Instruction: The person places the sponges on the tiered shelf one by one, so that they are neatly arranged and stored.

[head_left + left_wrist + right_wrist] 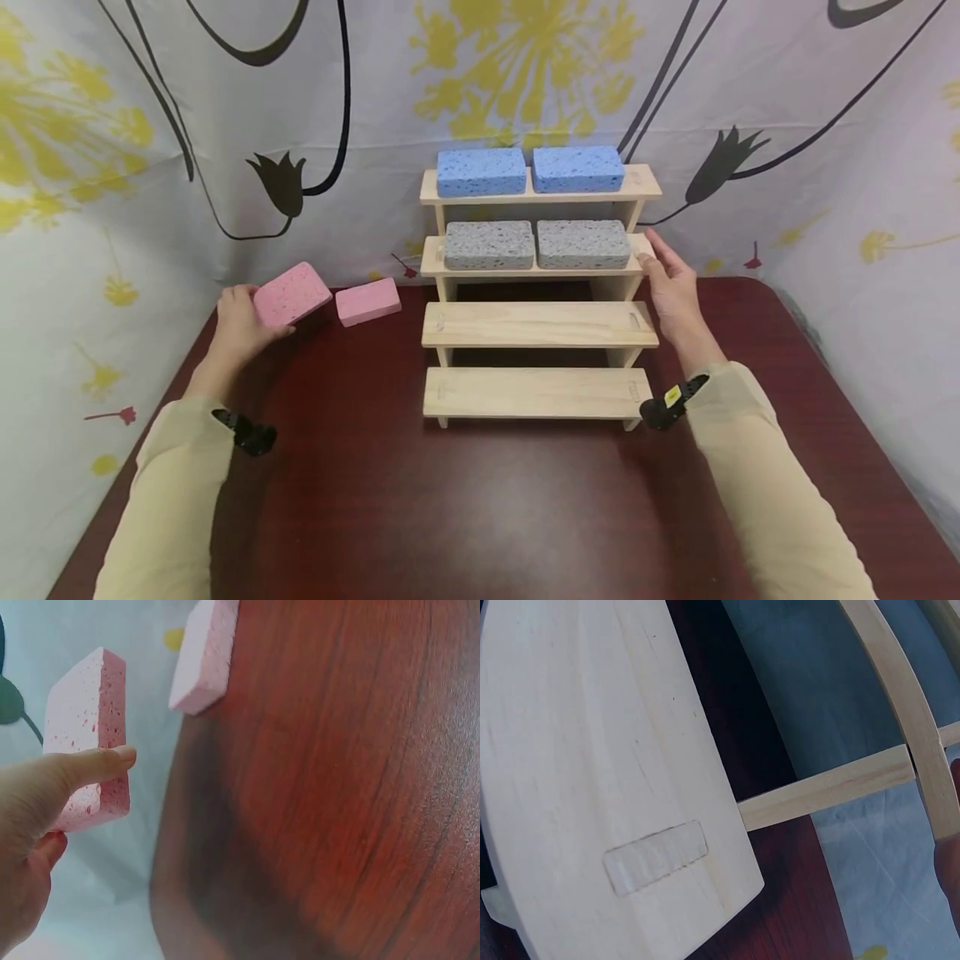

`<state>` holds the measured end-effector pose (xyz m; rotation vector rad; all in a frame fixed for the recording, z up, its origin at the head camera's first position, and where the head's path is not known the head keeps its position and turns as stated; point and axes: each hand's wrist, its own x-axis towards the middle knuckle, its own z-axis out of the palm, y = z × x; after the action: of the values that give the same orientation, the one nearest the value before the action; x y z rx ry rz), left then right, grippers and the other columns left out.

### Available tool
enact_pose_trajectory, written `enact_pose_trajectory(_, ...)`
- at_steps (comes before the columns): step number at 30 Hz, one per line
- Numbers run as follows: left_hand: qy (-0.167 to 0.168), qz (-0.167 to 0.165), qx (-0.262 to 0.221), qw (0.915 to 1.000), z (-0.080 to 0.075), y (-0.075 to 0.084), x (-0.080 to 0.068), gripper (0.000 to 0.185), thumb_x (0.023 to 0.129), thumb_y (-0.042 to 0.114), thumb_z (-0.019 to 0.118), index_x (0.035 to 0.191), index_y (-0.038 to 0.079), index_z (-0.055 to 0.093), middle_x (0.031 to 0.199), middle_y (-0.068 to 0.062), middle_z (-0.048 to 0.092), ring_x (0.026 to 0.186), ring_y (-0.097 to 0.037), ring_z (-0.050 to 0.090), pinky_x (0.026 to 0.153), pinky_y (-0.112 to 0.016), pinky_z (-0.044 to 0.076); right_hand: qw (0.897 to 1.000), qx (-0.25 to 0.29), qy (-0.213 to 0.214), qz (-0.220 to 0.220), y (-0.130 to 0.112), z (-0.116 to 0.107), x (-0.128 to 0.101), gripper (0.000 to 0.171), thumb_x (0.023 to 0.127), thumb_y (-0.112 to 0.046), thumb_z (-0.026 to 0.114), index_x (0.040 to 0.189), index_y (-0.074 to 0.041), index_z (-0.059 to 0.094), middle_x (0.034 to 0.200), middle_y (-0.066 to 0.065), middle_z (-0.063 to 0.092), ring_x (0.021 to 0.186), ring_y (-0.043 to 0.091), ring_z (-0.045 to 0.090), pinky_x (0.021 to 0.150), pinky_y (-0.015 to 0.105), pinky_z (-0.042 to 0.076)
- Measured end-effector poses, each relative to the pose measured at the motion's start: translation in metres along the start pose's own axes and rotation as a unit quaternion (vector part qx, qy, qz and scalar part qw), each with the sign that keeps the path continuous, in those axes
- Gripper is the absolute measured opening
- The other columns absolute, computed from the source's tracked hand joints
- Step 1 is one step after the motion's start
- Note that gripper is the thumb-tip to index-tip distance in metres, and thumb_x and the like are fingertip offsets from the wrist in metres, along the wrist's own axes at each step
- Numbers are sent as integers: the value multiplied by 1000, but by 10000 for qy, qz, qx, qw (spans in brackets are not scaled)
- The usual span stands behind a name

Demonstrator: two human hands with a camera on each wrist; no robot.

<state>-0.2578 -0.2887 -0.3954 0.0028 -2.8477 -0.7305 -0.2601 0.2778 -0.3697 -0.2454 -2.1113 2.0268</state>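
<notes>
Left hand: the left hand (238,323) gripped a pink sponge (292,293), thumb across its face, lifted off the bench (480,500).
Second pink sponge: it (367,301) lay flat just beside the held one.
Right hand: the right hand (672,287) rested, fingers straight, against the wooden rack (537,325).
Shelves: blue sponges (529,169) sat above grey sponges (537,243).
Advice: keeping the sponge level and the rack steadied would likely serve best.

No text, label, brand or number can be read anywhere. The wooden step shelf (540,325) bears only small rectangular inlay marks near its board ends, possibly joints rather than labels; up close in the right wrist view one such mark (655,857) carries no writing.
</notes>
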Motion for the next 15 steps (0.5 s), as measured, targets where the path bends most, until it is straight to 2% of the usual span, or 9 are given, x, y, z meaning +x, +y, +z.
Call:
enact_pose_trajectory(3,90,120,-73,9999,-5,8,-2,82,68,11,79,126,-16,28,119,-36,30,111,-47,27,89,-58,29,10000,-23,14,46,0,0,-1,49,95,-25,48,143,-24,38,151,-1,34,138,8,31,117,28,19)
enact_pose_trajectory(10,511,652,-293,9961,-19,31,-4,81,68,8,79,128,-12,29,121,-33,33,114,-46,27,92,-57,27,10000,-50,-10,-76,-1,0,-2,49,95,-25,48,143,-23,37,149,2,37,133,6,35,116,28,20)
enact_pose_trajectory(15,554,855,-347,9942,-28,50,-3,79,69,10,79,129,-9,31,122,-31,34,116,-43,27,92,-55,26,9998,17,-46,-167,-1,0,-1,49,95,-24,48,143,-22,38,149,2,38,129,5,38,115,28,23)
